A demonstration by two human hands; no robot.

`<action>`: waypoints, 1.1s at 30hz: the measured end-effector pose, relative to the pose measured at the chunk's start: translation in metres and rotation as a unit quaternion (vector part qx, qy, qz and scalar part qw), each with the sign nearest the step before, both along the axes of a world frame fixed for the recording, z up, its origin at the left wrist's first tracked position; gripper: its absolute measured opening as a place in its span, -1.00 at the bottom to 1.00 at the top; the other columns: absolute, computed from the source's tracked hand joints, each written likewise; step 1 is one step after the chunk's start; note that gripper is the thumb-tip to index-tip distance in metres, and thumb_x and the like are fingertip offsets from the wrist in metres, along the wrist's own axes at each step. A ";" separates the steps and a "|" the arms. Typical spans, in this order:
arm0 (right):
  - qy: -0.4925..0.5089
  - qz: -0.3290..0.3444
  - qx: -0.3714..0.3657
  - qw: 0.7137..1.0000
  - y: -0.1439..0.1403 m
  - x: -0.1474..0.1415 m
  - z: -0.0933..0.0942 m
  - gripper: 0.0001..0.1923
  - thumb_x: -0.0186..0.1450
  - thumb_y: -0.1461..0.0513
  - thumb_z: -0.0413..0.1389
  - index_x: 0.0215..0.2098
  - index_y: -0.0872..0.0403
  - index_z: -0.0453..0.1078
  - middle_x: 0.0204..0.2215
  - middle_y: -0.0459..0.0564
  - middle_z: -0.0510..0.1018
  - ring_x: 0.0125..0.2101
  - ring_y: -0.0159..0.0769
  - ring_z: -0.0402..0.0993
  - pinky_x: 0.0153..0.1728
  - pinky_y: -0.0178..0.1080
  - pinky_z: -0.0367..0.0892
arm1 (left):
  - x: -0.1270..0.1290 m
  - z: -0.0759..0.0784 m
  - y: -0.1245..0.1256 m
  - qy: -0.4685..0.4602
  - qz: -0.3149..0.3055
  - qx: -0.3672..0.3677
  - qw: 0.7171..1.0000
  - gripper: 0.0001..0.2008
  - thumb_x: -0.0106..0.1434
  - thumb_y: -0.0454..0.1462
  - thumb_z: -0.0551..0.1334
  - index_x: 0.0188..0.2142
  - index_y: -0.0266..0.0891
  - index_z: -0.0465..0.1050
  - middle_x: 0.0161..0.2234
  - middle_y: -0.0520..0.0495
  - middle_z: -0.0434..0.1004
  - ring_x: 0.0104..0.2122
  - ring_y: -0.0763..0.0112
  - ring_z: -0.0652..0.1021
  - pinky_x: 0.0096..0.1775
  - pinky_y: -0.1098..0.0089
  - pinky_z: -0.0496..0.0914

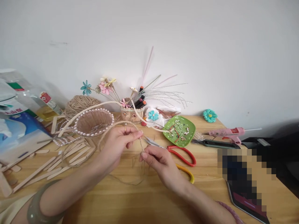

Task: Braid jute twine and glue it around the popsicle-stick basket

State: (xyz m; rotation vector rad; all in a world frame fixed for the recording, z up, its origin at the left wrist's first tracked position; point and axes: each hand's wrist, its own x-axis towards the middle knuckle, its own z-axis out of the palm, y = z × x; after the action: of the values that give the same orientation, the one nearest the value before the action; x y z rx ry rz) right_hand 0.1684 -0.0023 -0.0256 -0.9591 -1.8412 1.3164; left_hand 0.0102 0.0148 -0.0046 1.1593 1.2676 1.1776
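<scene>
My left hand (119, 141) pinches a thin tan twine cord (141, 145) between thumb and fingers above the middle of the table. Just below and to the right, my right hand (161, 160) grips the lower end of the same cord, thumb against forefinger. The cord looks twisted or wrapped and arches back over my left hand. A loose strand of twine hangs beneath and loops over the tabletop. Behind my right hand lie scissors (184, 157) with red and yellow handles. Left of my hands stands a brown oval basket (109, 119) rimmed with white pearl beads.
Wooden craft sticks (44, 168) lie scattered at left, by a twine ball (81, 104) and plastic bottles (23, 90). A pot (132, 115) holds flowers and markers. A green dish (191, 127) has small bits in it. At right are a pink glue gun (224, 133) and a phone (247, 205).
</scene>
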 end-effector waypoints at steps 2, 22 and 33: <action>-0.017 -0.001 0.004 1.000 0.002 0.002 -0.002 -0.67 0.28 0.10 -0.02 -0.53 0.12 0.34 -0.63 -0.16 0.20 -0.54 -0.42 0.10 -0.50 -0.36 0.04 | -0.005 0.002 0.003 0.023 -0.060 -0.038 0.997 -0.77 0.02 -0.13 0.29 -0.55 -0.27 0.45 -0.72 0.15 0.26 -0.70 0.60 0.27 -0.60 0.53 0.12; -0.222 -0.069 0.212 0.949 0.011 0.014 0.006 -0.74 0.26 0.25 -0.01 -0.58 0.12 0.29 -0.63 -0.12 0.35 -0.58 -0.45 0.22 -0.56 -0.39 0.03 | -0.005 0.009 -0.003 0.259 -0.195 -0.028 0.945 -0.82 0.07 -0.19 0.21 -0.54 -0.19 0.55 -0.59 0.03 0.55 -0.50 0.39 0.51 -0.40 0.45 0.34; -0.273 -0.154 0.453 0.834 0.003 0.017 0.004 -0.72 0.32 0.25 -0.05 -0.49 0.12 0.40 -0.63 -0.09 0.41 -0.63 -0.44 0.25 -0.62 -0.34 -0.01 | 0.005 0.000 -0.001 0.178 -0.012 -0.027 0.984 -0.80 0.07 -0.18 0.23 -0.56 -0.25 0.49 -0.65 0.06 0.48 -0.71 0.58 0.34 -0.58 0.52 0.24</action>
State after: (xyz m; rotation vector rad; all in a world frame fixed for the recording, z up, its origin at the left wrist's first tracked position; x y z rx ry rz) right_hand 0.1854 0.0006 -0.0217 -1.0495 -2.2276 -0.1340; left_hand 0.0149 0.0143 -0.0049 1.3829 1.5375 0.9383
